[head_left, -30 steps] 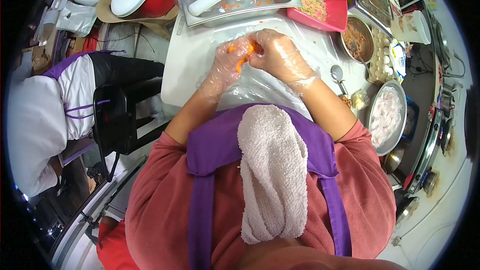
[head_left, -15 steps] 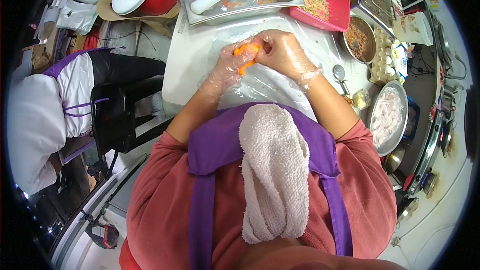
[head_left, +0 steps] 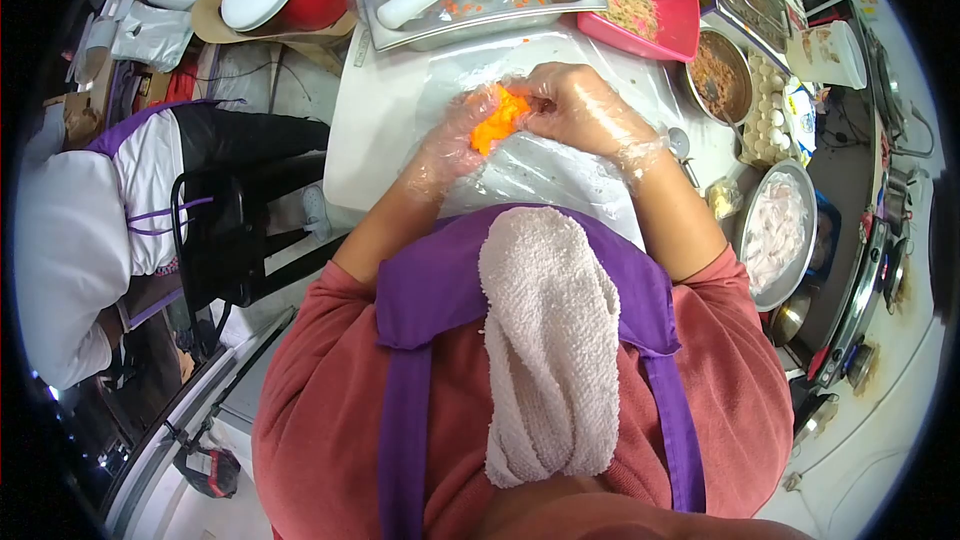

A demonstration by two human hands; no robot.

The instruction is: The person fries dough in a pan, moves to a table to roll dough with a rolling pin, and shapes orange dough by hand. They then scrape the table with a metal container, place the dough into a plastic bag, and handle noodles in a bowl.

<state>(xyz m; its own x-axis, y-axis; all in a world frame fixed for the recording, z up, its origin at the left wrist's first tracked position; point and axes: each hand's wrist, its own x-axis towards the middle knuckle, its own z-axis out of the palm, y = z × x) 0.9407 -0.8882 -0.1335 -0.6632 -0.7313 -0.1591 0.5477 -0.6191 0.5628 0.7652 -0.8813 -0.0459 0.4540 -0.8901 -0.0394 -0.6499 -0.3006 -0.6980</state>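
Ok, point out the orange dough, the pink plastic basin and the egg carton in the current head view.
orange dough [head_left: 497, 123], head view, middle of the lump
pink plastic basin [head_left: 680, 22], head view, inner wall on the right
egg carton [head_left: 757, 147], head view, lower left part of the tray

Rough orange lump; gloves seemingly plastic.

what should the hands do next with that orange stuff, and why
Probably bring the right hand over the orange mass and gently press it together: it looks lumpy and uneven in the left hand, and the right fingertips are right at its edge.
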